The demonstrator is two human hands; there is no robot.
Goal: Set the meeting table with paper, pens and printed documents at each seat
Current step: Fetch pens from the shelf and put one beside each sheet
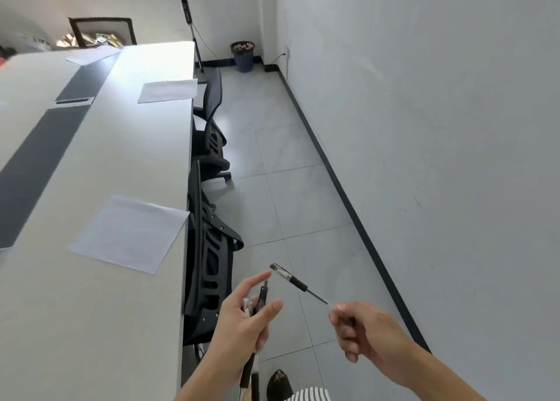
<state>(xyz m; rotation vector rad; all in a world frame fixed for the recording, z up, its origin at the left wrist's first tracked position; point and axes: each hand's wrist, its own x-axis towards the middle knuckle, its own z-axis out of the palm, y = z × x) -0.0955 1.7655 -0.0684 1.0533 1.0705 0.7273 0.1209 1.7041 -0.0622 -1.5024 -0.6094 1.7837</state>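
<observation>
Left hand grips a bundle of pens while right hand pinches a single pen by its end, beside the meeting table.

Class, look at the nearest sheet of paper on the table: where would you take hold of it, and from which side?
Pinch the corner that reaches the table edge, coming from the chair side. The sheet of paper lies flat and askew, so only there could fingers likely slip under it.
</observation>
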